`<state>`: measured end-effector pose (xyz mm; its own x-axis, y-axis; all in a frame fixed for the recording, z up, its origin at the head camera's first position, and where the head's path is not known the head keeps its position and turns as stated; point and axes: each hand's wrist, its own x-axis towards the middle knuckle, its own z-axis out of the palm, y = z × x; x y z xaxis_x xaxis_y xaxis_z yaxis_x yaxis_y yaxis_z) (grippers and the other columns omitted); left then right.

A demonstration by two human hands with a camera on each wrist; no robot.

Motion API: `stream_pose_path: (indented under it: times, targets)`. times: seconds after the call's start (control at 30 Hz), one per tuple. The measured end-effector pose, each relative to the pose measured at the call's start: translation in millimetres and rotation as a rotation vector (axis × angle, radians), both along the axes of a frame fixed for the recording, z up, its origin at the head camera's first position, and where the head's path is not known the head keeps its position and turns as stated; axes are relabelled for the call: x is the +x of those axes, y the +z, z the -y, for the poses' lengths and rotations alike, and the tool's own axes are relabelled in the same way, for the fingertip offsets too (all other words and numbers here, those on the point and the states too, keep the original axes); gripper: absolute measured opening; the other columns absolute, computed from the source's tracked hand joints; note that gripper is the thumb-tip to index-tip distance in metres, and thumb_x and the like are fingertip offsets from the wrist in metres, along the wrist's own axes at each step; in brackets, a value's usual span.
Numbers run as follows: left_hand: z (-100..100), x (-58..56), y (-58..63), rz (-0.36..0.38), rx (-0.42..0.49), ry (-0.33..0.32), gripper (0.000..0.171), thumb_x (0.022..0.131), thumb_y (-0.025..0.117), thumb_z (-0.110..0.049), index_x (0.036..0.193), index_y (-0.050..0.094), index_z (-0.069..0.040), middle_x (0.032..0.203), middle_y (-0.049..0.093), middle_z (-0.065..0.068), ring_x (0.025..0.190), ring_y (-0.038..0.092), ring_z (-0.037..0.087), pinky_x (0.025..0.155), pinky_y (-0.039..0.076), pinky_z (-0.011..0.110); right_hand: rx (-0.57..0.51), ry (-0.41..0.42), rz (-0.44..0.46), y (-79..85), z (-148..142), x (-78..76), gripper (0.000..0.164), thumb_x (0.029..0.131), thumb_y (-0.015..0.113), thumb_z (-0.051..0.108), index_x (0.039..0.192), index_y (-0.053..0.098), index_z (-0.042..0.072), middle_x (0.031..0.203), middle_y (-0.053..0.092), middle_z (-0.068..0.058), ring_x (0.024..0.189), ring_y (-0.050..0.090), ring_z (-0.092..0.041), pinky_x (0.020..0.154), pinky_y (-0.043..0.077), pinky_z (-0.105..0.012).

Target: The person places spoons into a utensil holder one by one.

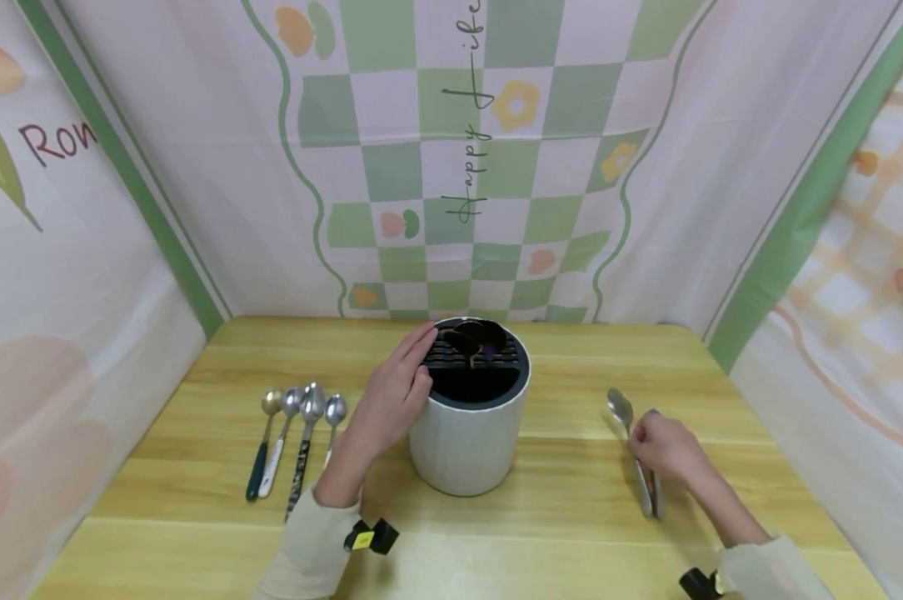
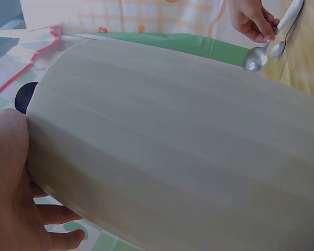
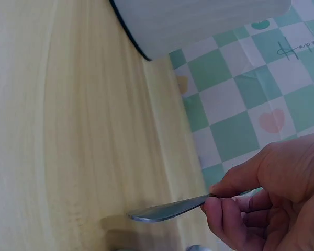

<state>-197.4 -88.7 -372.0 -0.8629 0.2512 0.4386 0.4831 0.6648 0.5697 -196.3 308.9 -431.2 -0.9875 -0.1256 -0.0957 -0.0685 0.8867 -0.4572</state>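
Observation:
A white ribbed cylindrical utensil holder (image 1: 462,454) with a black slotted top stands mid-table. My left hand (image 1: 391,392) rests against its left side, fingers laid straight along the upper rim; in the left wrist view, the left hand (image 2: 10,178) is at the holder's top end. Dark, shiny spoon-like heads (image 1: 476,335) rise from the slots. On the right, my right hand (image 1: 665,446) pinches a metal spoon between thumb and forefinger. The left wrist view shows a spoon bowl (image 2: 255,59) just below those fingers. A second spoon (image 1: 621,408) lies alongside, partly covered by the hand.
Several spoons with differently coloured handles lie in a row at the left, including a green-handled spoon (image 1: 257,471) and a white-handled spoon (image 1: 273,467). My left forearm partly covers the row. Printed fabric (image 1: 459,167) hangs behind the wooden table (image 1: 571,517) and along both sides.

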Motion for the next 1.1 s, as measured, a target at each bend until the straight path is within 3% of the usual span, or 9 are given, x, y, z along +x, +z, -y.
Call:
stream_pose_path:
  times: [0.43,0.8,1.1]
  targets:
    - [0.0,0.1,0.4,-0.014,-0.009,0.003,0.054,0.099,0.036,-0.017,0.152,0.040,-0.007,0.162,0.034,0.002,0.148,0.035,0.023,0.120,0.034,0.041,-0.071,0.089,-0.173,33.1,19.0,15.7,0.009,0.093,0.061,0.007,0.088,0.065,0.000,0.072,0.066,0.000,0.063,0.061,-0.015,0.052,0.049,-0.021]
    - [-1.1,-0.2,0.5,-0.031,-0.009,0.000,0.054,0.098,0.037,-0.015,0.151,0.041,-0.006,0.161,0.037,0.002,0.145,0.040,0.023,0.117,0.039,0.043,-0.087,0.055,-0.264,62.5,39.1,30.5,0.011,0.096,0.062,0.009,0.089,0.065,0.000,0.076,0.070,-0.004,0.065,0.064,-0.010,0.053,0.050,-0.021]
    - [-0.6,-0.3,0.2,-0.021,-0.005,0.001,0.054,0.098,0.038,-0.015,0.152,0.041,-0.006,0.161,0.036,0.002,0.146,0.038,0.023,0.118,0.038,0.043,-0.172,0.040,-0.304,89.4,56.8,37.2,0.016,0.098,0.060,0.012,0.098,0.065,-0.003,0.090,0.072,-0.013,0.081,0.075,-0.028,0.065,0.061,-0.031]
